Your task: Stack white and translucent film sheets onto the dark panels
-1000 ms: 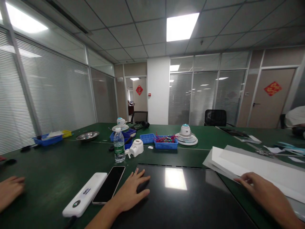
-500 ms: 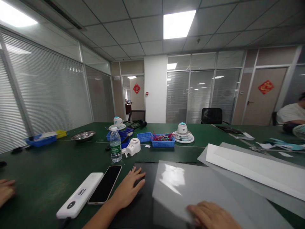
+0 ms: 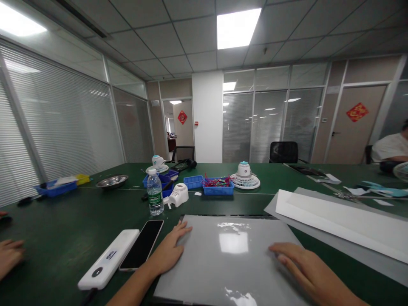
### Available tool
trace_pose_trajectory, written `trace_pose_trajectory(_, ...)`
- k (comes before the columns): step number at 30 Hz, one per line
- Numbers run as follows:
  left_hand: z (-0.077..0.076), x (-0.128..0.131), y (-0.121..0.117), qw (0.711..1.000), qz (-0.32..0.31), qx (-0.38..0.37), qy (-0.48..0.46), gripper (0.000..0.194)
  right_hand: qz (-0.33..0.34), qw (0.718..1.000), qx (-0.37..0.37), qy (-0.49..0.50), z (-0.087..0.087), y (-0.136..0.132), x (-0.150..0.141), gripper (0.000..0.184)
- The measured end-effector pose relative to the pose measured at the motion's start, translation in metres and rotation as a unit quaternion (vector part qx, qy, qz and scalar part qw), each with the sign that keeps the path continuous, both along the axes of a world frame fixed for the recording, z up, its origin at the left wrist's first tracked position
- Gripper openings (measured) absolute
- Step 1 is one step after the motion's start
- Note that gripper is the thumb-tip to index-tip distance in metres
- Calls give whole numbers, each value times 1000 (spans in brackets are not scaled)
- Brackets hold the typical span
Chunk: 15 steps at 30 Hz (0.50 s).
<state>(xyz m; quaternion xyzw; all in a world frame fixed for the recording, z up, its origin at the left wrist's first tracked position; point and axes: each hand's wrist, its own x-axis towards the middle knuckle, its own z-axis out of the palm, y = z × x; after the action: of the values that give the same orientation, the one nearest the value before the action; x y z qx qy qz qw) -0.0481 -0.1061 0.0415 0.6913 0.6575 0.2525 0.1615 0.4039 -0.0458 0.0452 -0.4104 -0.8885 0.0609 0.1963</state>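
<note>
A grey translucent sheet (image 3: 223, 263) lies flat over a black mat whose far edge (image 3: 228, 216) shows at the front of the green table (image 3: 63, 229). My left hand (image 3: 167, 250) rests open on the sheet's left edge, fingers stretched forward. My right hand (image 3: 302, 265) lies flat and open on the sheet's right side. Just left of my left hand lie a black phone (image 3: 142, 244) and a white power bank (image 3: 110, 263).
A stack of white and grey sheets (image 3: 338, 223) lies to the right. Further back stand a water bottle (image 3: 155, 193), blue trays (image 3: 218, 188), small white fans (image 3: 245, 176) and a metal bowl (image 3: 111, 181). Another person's hand (image 3: 9, 255) is at the far left, a seated person (image 3: 390, 148) at the far right.
My right hand drew a grey sheet from the stack on the right, carried it over the black mat and laid it flat. My left hand stayed at the mat's left edge.
</note>
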Motion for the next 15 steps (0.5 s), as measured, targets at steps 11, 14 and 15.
trace_pose_trajectory(11,3,6,-1,998,16,26,48,53,-273,962,-5,-22,-56,122,161,81)
trace_pose_trajectory(14,6,8,-3,997,32,40,56,45,-247,969,14,-9,-48,116,154,65)
trace_pose_trajectory(15,7,8,-3,997,36,43,56,43,-247,968,34,-1,-43,113,149,62)
